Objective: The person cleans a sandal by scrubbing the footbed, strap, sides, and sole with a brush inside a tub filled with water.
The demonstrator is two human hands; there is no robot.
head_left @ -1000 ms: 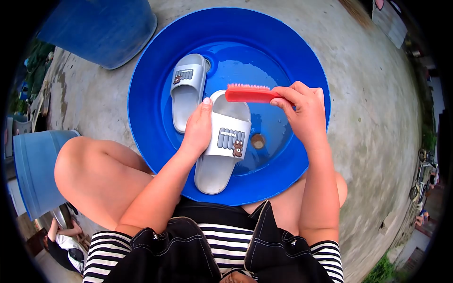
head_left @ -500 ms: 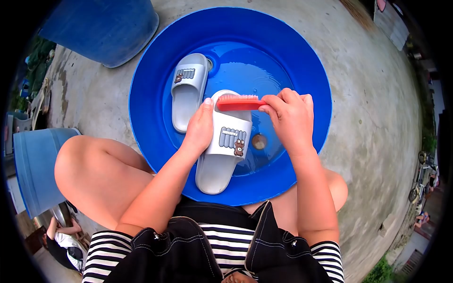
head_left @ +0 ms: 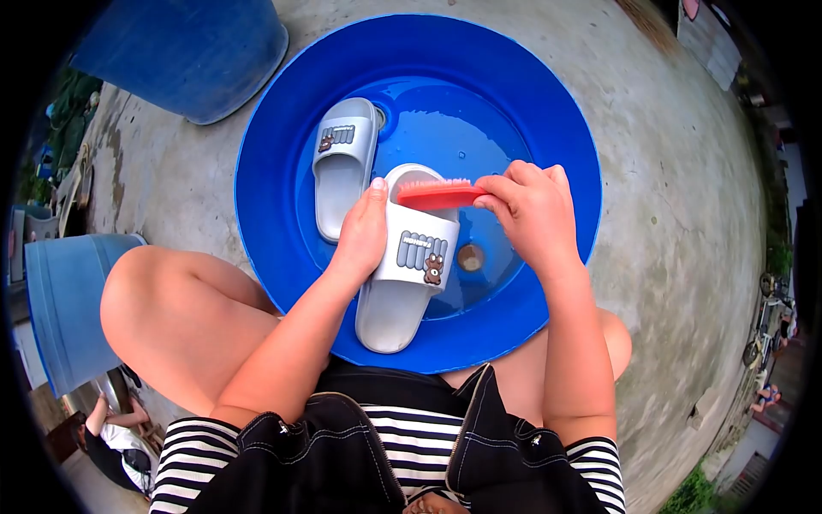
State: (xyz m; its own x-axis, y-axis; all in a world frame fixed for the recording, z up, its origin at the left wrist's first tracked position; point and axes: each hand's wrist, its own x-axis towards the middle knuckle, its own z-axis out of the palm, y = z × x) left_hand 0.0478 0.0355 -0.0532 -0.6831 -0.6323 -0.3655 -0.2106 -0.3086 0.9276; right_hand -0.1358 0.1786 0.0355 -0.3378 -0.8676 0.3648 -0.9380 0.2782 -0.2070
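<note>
My left hand (head_left: 364, 230) grips the side of a white slide sandal (head_left: 396, 313) with a grey patch and a brown bear on its strap. The sandal is held over the near part of a blue tub (head_left: 282, 94). My right hand (head_left: 533, 214) pinches the handle end of a red scrub brush (head_left: 437, 195). The brush lies across the sandal's toe opening, its pale bristles facing away from me. Whether the bristles touch the sandal I cannot tell. The matching slide sandal (head_left: 344, 193) leans inside the tub at the left.
Shallow water (head_left: 467, 141) covers the tub floor, where a round brown spot (head_left: 470, 257) shows. A large blue container (head_left: 184, 51) stands at the upper left, a lighter blue bucket (head_left: 73, 300) at the left. Concrete ground (head_left: 668, 257) surrounds the tub. Another person (head_left: 120, 441) is at the lower left.
My right hand and the brush have shifted slightly to the right and a little nearer to me. My left hand and the held sandal have barely moved.
</note>
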